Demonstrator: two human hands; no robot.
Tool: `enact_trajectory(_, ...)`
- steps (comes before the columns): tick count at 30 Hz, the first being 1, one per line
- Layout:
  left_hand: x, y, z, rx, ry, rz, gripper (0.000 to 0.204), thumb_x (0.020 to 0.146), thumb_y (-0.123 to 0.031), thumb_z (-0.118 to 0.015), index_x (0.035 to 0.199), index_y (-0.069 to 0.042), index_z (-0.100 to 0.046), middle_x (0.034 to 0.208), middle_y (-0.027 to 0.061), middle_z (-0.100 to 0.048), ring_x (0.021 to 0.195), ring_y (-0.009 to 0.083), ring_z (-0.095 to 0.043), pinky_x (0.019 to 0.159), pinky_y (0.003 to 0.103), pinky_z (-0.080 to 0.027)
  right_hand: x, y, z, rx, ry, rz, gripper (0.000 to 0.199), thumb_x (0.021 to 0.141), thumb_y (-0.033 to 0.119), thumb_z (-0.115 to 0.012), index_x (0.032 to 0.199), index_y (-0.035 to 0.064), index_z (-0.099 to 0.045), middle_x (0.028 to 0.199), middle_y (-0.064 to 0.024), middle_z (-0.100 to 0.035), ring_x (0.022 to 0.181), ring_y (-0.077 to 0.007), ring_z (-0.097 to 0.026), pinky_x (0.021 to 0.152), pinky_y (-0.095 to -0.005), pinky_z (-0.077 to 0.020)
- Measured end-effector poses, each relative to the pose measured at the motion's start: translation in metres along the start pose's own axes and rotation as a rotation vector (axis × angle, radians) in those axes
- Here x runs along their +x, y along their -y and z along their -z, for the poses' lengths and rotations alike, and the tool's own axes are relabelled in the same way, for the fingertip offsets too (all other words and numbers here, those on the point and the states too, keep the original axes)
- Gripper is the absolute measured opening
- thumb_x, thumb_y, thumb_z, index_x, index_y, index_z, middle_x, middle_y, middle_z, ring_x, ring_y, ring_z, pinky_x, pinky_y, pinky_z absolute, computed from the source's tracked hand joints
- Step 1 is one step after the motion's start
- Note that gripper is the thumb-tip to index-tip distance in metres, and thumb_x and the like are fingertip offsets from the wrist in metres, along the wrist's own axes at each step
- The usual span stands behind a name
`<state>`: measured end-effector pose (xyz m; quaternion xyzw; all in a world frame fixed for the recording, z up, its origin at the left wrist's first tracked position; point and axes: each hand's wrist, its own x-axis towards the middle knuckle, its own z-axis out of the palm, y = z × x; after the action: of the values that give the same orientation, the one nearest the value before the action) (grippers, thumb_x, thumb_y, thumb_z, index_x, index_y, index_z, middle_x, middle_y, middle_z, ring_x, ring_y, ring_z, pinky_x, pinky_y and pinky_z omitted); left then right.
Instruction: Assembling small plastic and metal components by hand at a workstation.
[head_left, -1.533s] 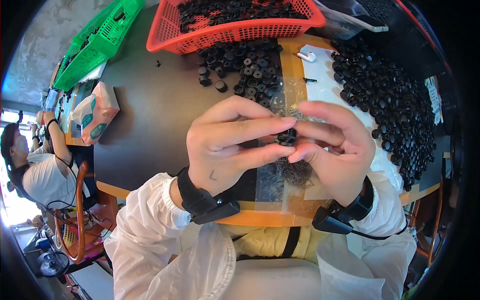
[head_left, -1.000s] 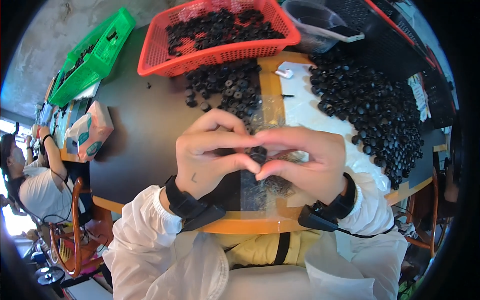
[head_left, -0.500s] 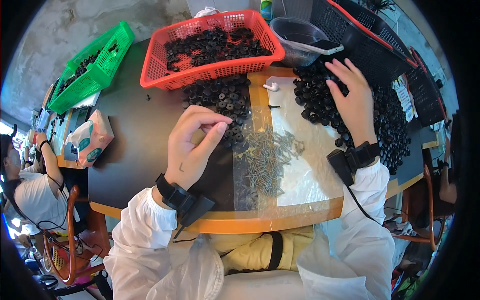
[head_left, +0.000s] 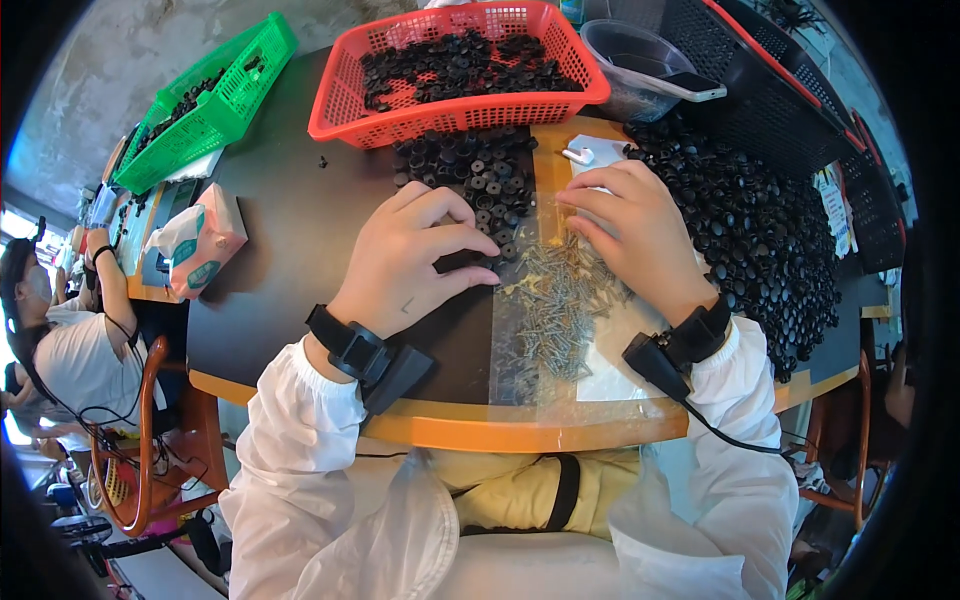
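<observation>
Screw heap (head_left: 556, 325), placed centrally, presumably for easy reach; left hand (head_left: 405, 258), parted, unladen; right hand (head_left: 642, 225), loosely curled, contents indiscernible.

Black caps (head_left: 775, 255), silvery screws (head_left: 556, 325), red basket (head_left: 460, 119)

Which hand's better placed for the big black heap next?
Right, probably: the right hand is beside the heap of black parts; the left hand is farther off, beyond the screws.

Whether the left hand (head_left: 408, 258) grips anything is unclear; the right hand (head_left: 640, 232) hides some white sheet (head_left: 622, 368).
</observation>
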<state>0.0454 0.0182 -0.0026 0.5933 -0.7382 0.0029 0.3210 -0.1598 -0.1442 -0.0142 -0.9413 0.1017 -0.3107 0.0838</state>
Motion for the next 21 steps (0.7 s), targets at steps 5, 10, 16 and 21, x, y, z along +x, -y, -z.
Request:
enact_trajectory(5,-0.003,0.005,-0.001,0.138,0.003,0.003,0.026,0.057,-0.022,-0.084,0.077,-0.014,-0.069,0.082,-0.0011,-0.058,0.079,0.0211,-0.054,0.07,0.032,-0.046,0.0,0.021,-0.003,0.156,0.025,-0.016,0.02,0.072,0.01,-0.071,0.092,0.0087,-0.07,0.09,-0.0021,-0.063,0.089,-0.0251,-0.055,0.08,-0.0363,-0.0463)
enact_trajectory(10,-0.003,0.0,0.0,0.18,0.024,0.03,0.027,0.056,-0.026,-0.085,0.074,-0.014,-0.068,0.077,-0.0024,-0.058,0.077,0.0208,-0.053,0.068,0.032,-0.046,-0.002,0.033,-0.002,0.223,0.048,-0.026,0.019,0.072,0.013,-0.073,0.091,0.0085,-0.07,0.089,-0.0014,-0.063,0.088,-0.0242,-0.055,0.079,-0.0352,-0.046)
enact_trajectory(16,-0.004,-0.001,-0.005,0.122,0.033,0.052,0.024,0.06,-0.02,-0.084,0.079,-0.013,-0.071,0.079,-0.0018,-0.058,0.078,0.0206,-0.054,0.069,0.032,-0.046,-0.004,0.038,-0.006,0.269,0.065,-0.017,0.02,0.073,0.013,-0.073,0.092,0.0086,-0.07,0.088,-0.0019,-0.064,0.088,-0.0246,-0.055,0.079,-0.0354,-0.0459)
enact_trajectory(21,0.001,-0.002,-0.006,-0.048,-0.03,-0.054,0.025,0.062,-0.011,-0.081,0.084,-0.012,-0.071,0.082,-0.0005,-0.063,0.078,0.0204,-0.057,0.068,0.032,-0.047,-0.004,0.047,-0.003,0.399,0.038,-0.136,0.028,0.073,0.015,-0.076,0.099,0.0077,-0.069,0.087,-0.0036,-0.067,0.085,-0.0223,-0.058,0.076,-0.033,-0.0476)
